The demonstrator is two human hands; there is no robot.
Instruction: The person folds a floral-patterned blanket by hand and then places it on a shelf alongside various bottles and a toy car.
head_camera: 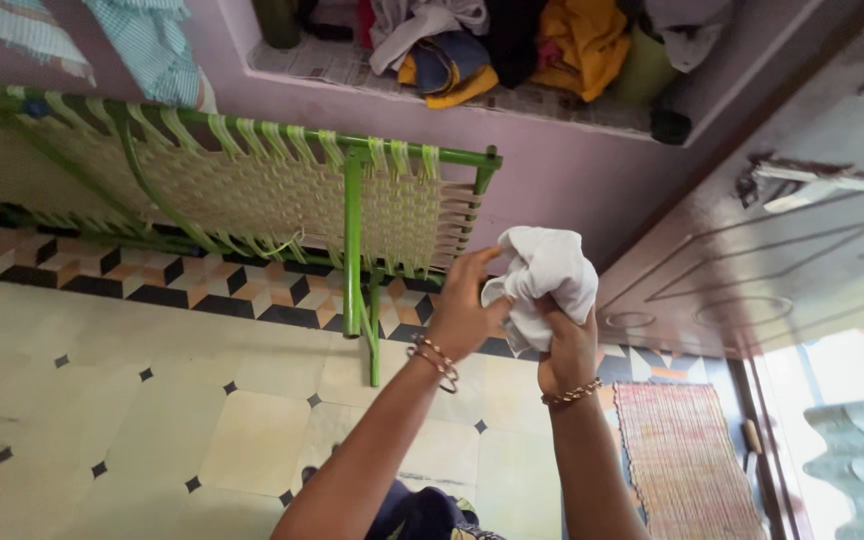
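While both arms are raised ahead of the camera, the left hand [464,312] and the right hand [567,345] are closed together on a bunched white cloth [544,275]. The right hand grips the cloth from below, fingers wrapped tight around its lower folds; the left hand pinches its left edge, thumb and fingers closed on the fabric. The cloth is held in the air — clear of the floor, in front of the dark wooden door [752,260] and just right of the cot's corner. Each wrist carries a beaded bracelet, one on the left [436,360] and one on the right [570,395].

Surroundings noted: a green metal cot [352,230] with a pale woven-strap bed stands tipped on its side against the lilac wall [572,170], one leg reaching down to the floor. Above it, a recessed shelf [542,100] lined with paper holds a heap of clothing [512,45] — yellow, white, blue and dark pieces. Checked green fabric [147,45] hangs at upper left. The floor [152,400] is cream tile with small dark diamond insets and a patterned border along the wall. A striped woven mat [682,460] lies by the doorway, lower right. Part of the person's dark garment shows at the bottom edge.
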